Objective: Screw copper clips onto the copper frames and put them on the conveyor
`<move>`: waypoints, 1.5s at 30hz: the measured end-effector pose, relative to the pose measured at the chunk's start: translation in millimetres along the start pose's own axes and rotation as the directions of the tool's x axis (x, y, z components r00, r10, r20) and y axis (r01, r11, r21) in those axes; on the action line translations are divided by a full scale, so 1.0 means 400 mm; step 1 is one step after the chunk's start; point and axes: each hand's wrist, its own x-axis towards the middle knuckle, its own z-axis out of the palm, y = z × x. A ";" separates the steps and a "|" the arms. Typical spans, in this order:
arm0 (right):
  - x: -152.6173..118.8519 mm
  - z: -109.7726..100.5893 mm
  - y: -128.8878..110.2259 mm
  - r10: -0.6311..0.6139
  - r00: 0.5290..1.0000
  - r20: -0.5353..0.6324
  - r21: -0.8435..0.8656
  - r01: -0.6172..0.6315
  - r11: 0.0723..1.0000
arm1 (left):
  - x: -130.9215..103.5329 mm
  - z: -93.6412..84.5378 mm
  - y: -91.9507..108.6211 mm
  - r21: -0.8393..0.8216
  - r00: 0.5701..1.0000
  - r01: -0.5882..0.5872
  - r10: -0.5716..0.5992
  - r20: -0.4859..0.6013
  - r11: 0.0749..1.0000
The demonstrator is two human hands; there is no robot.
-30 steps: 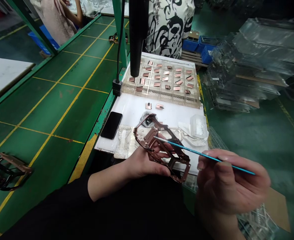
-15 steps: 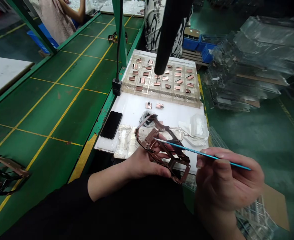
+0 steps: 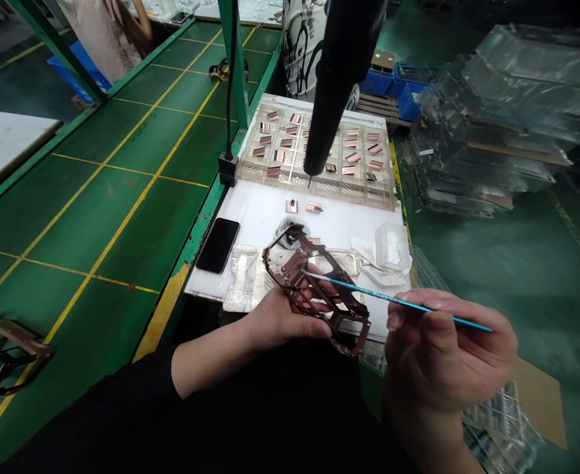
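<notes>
My left hand (image 3: 290, 319) is wrapped round the lower side of a brown, open metal-looking frame (image 3: 336, 309), which is held tilted over the table's front edge. Pinched in my right hand (image 3: 450, 349) is a thin blue brush (image 3: 369, 291). Its pale tip meets or nearly meets the inner part of the frame; contact is hard to tell. Behind the frame stands a small wrapped pot (image 3: 290, 232) with dark contents, partly hidden. Two small copper-coloured pieces (image 3: 314, 207) lie further back on the white tabletop (image 3: 255, 201).
A clear compartment tray (image 3: 294, 183) holds several copper-coloured pieces. A black hanging tool (image 3: 326, 99) reaches down over it. The phone (image 3: 218, 245) lies at left, a clear plastic box (image 3: 393, 245) at right. Similar frames (image 3: 10, 349) ride the green conveyor (image 3: 97, 217). Another person (image 3: 302, 59) stands beyond.
The frame has shifted and turned slightly in my left hand, while the brush tip stays at its inner part. The hanging black tool sits lower in the view.
</notes>
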 end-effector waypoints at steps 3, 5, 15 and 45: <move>-0.002 -0.004 0.004 -0.003 1.000 -0.014 0.001 0.003 1.000 | -0.002 -0.005 -0.005 0.018 1.000 0.012 -0.012 -0.025 1.000; -0.003 -0.005 0.005 -0.015 1.000 -0.010 -0.002 0.015 1.000 | -0.003 -0.008 -0.008 0.046 0.999 0.031 -0.031 0.008 0.998; -0.013 -0.002 -0.002 -0.093 0.995 -0.023 -0.066 0.091 0.994 | 0.003 0.000 -0.010 0.019 1.000 -0.008 0.008 0.006 1.000; -0.023 -0.023 0.006 -0.109 0.994 0.018 -0.136 0.110 0.985 | -0.004 -0.006 -0.015 0.127 0.994 -0.026 0.011 0.113 0.992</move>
